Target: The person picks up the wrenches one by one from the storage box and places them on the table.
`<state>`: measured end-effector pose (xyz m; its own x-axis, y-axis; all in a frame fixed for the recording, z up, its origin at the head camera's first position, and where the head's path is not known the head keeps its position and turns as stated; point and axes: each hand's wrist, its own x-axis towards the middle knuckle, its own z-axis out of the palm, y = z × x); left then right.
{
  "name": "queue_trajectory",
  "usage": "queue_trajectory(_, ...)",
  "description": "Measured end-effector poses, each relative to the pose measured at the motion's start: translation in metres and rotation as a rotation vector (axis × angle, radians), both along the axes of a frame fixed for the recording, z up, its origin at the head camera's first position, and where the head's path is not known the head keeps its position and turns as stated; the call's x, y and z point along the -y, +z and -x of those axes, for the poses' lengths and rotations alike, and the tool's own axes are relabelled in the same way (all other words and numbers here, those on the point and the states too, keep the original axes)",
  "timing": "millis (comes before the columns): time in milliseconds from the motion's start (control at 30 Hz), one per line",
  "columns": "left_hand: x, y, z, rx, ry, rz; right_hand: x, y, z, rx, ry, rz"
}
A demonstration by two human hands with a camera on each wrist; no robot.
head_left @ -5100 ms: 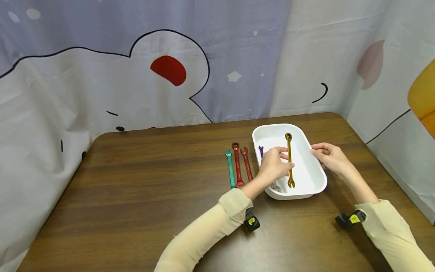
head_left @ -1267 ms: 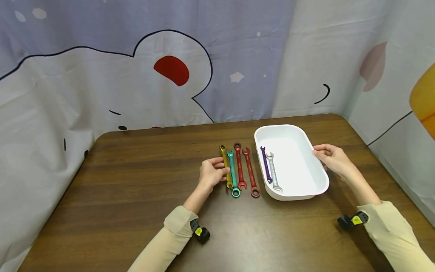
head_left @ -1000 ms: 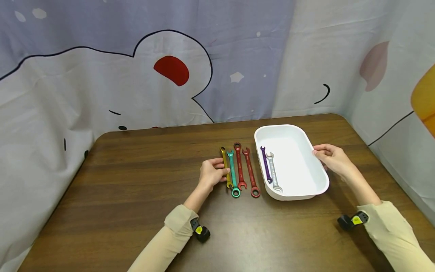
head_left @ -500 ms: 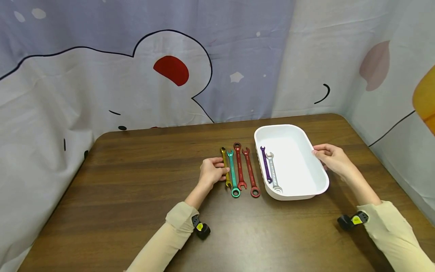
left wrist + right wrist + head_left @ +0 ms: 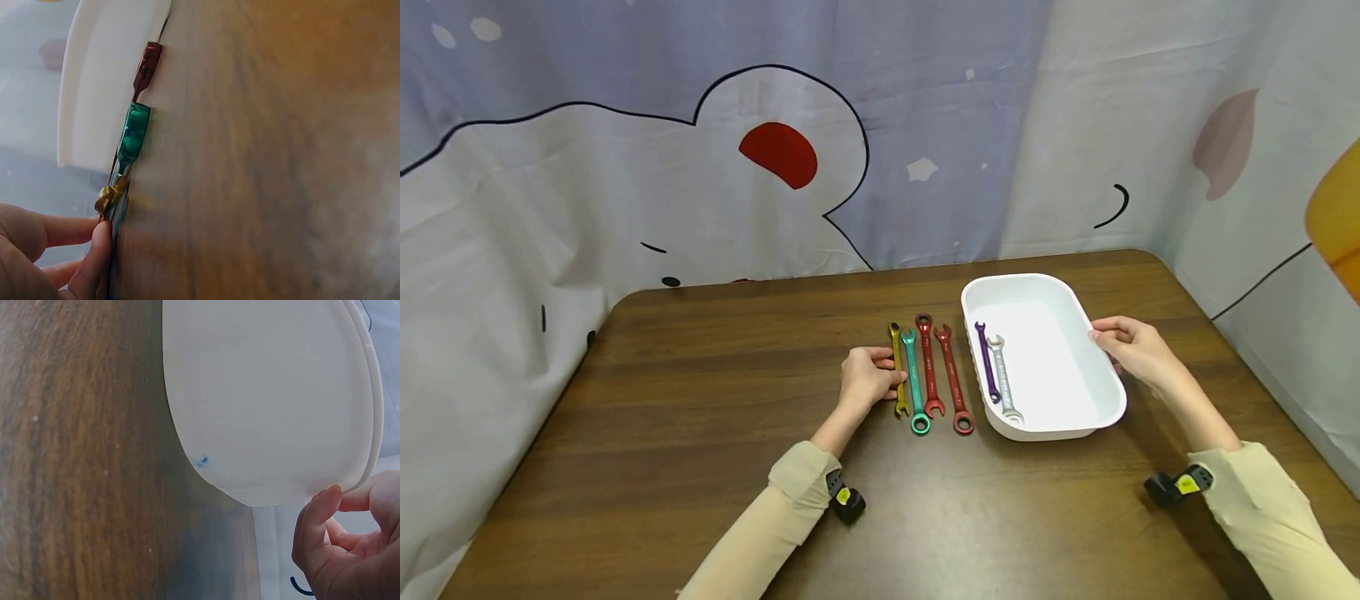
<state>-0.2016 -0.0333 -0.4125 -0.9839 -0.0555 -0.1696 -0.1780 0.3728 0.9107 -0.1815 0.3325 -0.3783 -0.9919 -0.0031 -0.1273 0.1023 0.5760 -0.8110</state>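
Note:
My left hand (image 5: 865,382) pinches a gold wrench (image 5: 898,358) between thumb and fingers at the left end of a row of wrenches. Its jaw end (image 5: 106,199) shows just past the fingertips in the left wrist view. Right beside it lies a green wrench (image 5: 915,383), then two red wrenches, one upright in the row (image 5: 928,367) and one slightly slanted (image 5: 953,379). With thumb and curled fingers, my right hand (image 5: 1131,350) grips the right rim of a white tray (image 5: 1060,350). Inside the tray lie a purple wrench (image 5: 987,364) and a silver wrench (image 5: 1003,379).
Everything stands on a brown wooden table (image 5: 700,417). A patterned curtain (image 5: 625,192) hangs behind the table and along both sides. The tray's left wall is close to the slanted red wrench.
Some five seconds ago the left hand held the gold wrench over the tray; now it is at the row's left end. Lately the wrench has shifted and straightened slightly. The right hand stays put.

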Motion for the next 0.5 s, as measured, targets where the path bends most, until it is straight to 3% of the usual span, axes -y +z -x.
queue_trajectory(333,-0.0021,0.0001,0.0017,-0.034,0.006,0.096,0.0006,0.0006,-0.0012,-0.003,0.005,0.006)
queue_trajectory(500,-0.0044,0.0025,-0.0011,-0.119,-0.016,0.237,0.0007,0.0011,-0.0009,-0.004,0.002,0.003)
